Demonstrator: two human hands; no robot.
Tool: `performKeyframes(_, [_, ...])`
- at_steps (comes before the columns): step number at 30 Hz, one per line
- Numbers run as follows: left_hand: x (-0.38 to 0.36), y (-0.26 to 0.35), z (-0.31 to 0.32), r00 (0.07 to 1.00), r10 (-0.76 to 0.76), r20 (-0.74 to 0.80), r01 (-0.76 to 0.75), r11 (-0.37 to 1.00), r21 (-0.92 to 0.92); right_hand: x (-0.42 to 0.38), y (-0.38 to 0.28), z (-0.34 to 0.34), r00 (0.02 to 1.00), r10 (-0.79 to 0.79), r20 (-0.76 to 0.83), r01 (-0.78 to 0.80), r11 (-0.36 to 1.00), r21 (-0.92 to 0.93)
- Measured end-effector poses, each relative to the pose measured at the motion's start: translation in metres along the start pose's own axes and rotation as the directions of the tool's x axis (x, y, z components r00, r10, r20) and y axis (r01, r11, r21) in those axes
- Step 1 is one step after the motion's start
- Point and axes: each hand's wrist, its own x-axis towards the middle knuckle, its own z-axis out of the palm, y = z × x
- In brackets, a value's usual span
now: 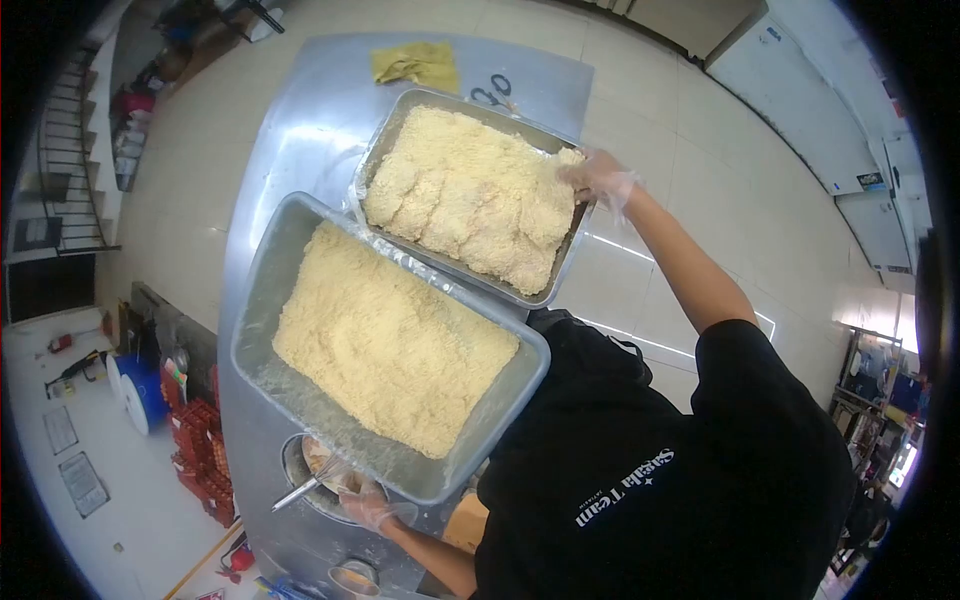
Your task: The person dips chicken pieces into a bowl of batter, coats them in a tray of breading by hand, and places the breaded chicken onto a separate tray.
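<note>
In the head view, my right hand, in a clear plastic glove, is closed on a breaded piece at the right end of a metal tray. Several crumb-coated pieces lie side by side in that tray. My left hand, also gloved, has its fingers bent over the rim of a metal bowl. A whisk rests across this bowl, close to those fingers. Between my hands stands a large grey tub holding a heap of pale crumbs. Its edge hides part of the bowl.
A yellow cloth lies at the top of the metal table. A small round container stands below the bowl. Red crates and a blue drum are at the left, beyond the table. White cabinets line the upper right.
</note>
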Motion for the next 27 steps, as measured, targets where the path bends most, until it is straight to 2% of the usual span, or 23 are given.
performKeyframes(3, [-0.003,0.010,-0.001,0.999,0.027,-0.032,-0.025,0.998,0.055,0.016,0.007,-0.007,0.966,-0.235,-0.102,0.204,0.947,-0.249])
performKeyframes(4, [-0.002,0.013,-0.001,1.000,0.016,-0.014,-0.015,1.000,0.013,0.019,0.010,-0.011,0.947,-0.295,-0.123,0.244,0.916,-0.319])
performKeyframes(6, [-0.003,0.015,0.000,1.000,-0.015,0.017,0.017,0.997,-0.072,0.013,0.001,-0.013,0.935,-0.337,-0.108,0.262,0.865,-0.429])
performKeyframes(9, [0.000,0.005,0.000,1.000,-0.014,-0.001,0.014,1.000,0.024,-0.007,-0.025,-0.017,0.953,-0.303,-0.014,0.226,0.739,-0.634])
performKeyframes(12, [0.000,0.000,0.001,1.000,0.005,-0.007,-0.005,1.000,-0.014,-0.023,-0.038,-0.017,0.918,-0.397,-0.003,0.269,0.627,-0.731])
performKeyframes(15, [0.001,-0.003,-0.001,1.000,0.017,0.004,-0.017,1.000,-0.012,-0.035,-0.043,-0.008,0.928,-0.351,-0.129,0.099,0.564,-0.820])
performKeyframes(18, [-0.004,0.020,-0.013,0.996,0.050,0.071,-0.059,0.990,0.131,-0.008,-0.015,-0.008,0.872,-0.481,-0.094,0.124,0.403,-0.907])
performKeyframes(21, [0.002,0.021,-0.017,0.995,-0.074,0.073,0.041,0.925,0.378,-0.021,-0.027,-0.003,0.844,-0.525,-0.111,0.190,0.486,-0.853])
performKeyframes(24, [0.012,-0.005,-0.014,0.992,0.098,0.073,-0.116,0.946,0.303,0.038,0.016,0.001,0.812,-0.583,-0.009,0.241,0.350,-0.905])
performKeyframes(27, [0.035,-0.040,-0.012,0.946,0.157,0.285,-0.229,0.943,0.240,0.017,-0.022,0.000,0.863,-0.491,0.117,0.266,0.247,-0.932])
